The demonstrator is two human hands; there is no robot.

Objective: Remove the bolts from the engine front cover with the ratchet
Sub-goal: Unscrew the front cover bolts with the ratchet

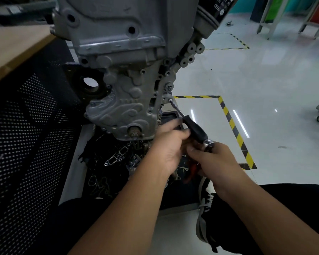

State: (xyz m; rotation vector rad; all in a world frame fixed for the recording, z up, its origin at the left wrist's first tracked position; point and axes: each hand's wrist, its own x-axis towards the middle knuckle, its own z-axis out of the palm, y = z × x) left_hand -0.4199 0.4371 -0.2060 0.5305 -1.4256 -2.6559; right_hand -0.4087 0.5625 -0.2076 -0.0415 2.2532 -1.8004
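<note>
The grey engine front cover (125, 105) hangs upright in the middle of the view. A black-handled driver (192, 128) runs from my hands up to a bolt (170, 100) on the cover's right edge, its thin shaft seated on the bolt head. My left hand (170, 144) curls round the lower part of the black handle. My right hand (213, 159) grips the chrome ratchet head (208, 143) at the handle's end. Another bolt (169, 87) sits just above the first.
A black tray (109, 162) of gaskets and small parts lies under the engine. A perforated black panel (26, 135) and wooden bench top (13, 46) stand on the left. Yellow-black floor tape (234, 129) marks the glossy floor on the right. My shoe (204, 208) is below.
</note>
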